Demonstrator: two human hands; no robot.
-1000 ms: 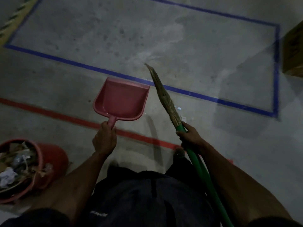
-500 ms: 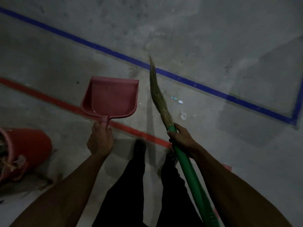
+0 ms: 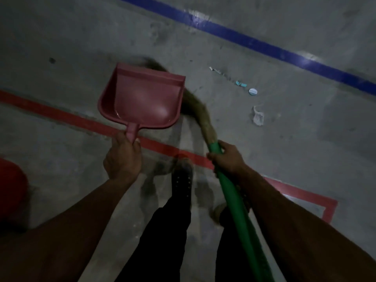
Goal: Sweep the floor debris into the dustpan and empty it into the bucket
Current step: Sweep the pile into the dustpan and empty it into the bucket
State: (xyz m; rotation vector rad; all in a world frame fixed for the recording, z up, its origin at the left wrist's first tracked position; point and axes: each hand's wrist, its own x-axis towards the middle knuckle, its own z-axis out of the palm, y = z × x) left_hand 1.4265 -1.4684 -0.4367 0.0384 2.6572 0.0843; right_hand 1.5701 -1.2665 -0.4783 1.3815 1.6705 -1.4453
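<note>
My left hand (image 3: 122, 159) grips the short handle of a pink dustpan (image 3: 142, 98), held above the floor with its empty scoop facing up. My right hand (image 3: 228, 159) grips the green handle (image 3: 238, 212) of a broom near the straw head (image 3: 201, 117). The bristles curve left and pass behind the dustpan, blurred. Small debris lies on the concrete to the right: a white scrap (image 3: 258, 118), a pale round cap (image 3: 253, 91), turquoise bits (image 3: 241, 84) and thin pieces (image 3: 216, 70). The red bucket (image 3: 11, 190) shows only partly at the left edge.
A red floor line (image 3: 61, 116) runs across under the dustpan, and a blue line (image 3: 264, 45) crosses the upper right. A red-outlined box (image 3: 317, 200) marks the floor at right. My legs and a dark shoe (image 3: 182, 176) stand between my arms.
The view has tipped down and moved closer to the floor. The broom head has swung left, bending behind the dustpan. The bucket has slid almost out of view at the left.
</note>
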